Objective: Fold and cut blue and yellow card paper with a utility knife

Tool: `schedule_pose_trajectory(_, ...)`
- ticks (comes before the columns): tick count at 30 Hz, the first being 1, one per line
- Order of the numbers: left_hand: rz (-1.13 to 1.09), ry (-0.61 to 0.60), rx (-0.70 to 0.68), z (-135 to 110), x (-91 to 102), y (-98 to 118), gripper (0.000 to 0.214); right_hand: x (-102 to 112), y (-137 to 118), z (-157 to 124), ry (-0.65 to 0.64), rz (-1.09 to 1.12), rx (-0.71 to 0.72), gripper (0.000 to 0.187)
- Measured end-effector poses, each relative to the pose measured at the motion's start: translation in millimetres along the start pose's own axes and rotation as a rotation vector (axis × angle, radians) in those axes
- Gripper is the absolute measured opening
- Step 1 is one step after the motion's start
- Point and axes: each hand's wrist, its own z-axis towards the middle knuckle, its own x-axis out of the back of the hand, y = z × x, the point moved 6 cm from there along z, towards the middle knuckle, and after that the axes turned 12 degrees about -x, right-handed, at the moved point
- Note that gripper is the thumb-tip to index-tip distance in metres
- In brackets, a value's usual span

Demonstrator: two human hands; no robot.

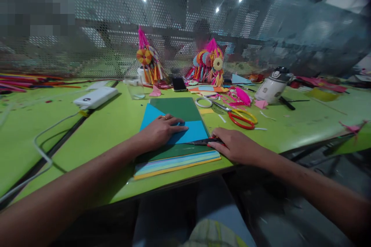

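Note:
My left hand (164, 129) lies on a folded blue sheet of paper (195, 129), fingers stretched out and pressing it flat. A ring shows on one finger. Closed around a pair of dark, pointed scissors (199, 142) with red on the handle, my right hand (232, 144) rests at the paper's lower right edge. The blade lies along that lower edge; my fingers hide most of the handle. Beneath the blue paper is a dark green sheet (176, 108), on top of a stack of coloured sheets (179, 164) whose edges show at the front.
Right of the stack lie red-and-yellow-handled scissors (242, 119) and a white tape roll (203, 102). A white power bank (95, 97) with a cable is at left. Behind stand a clear cup (135, 89), a phone (179, 84), tasselled ornaments (213, 61) and a tilted bottle (272, 87).

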Motion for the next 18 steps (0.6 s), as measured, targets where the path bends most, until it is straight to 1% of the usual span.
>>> schedule_pose_trajectory(7,-0.005,-0.007,0.01,0.8,1.5,1.6,0.043,-4.3,-9.9,6.3,-0.011,-0.042,0.082,0.025)
schedule_pose_trajectory(15,-0.022,0.033,-0.002,-0.2,1.1,0.2,0.044,-4.6,-12.6,10.0,0.016,-0.018,0.082,0.024)
schedule_pose_trajectory(18,-0.068,0.078,0.014,0.6,-0.2,-0.7,0.04,-4.1,-12.4,11.0,0.021,0.012,0.087,0.023)
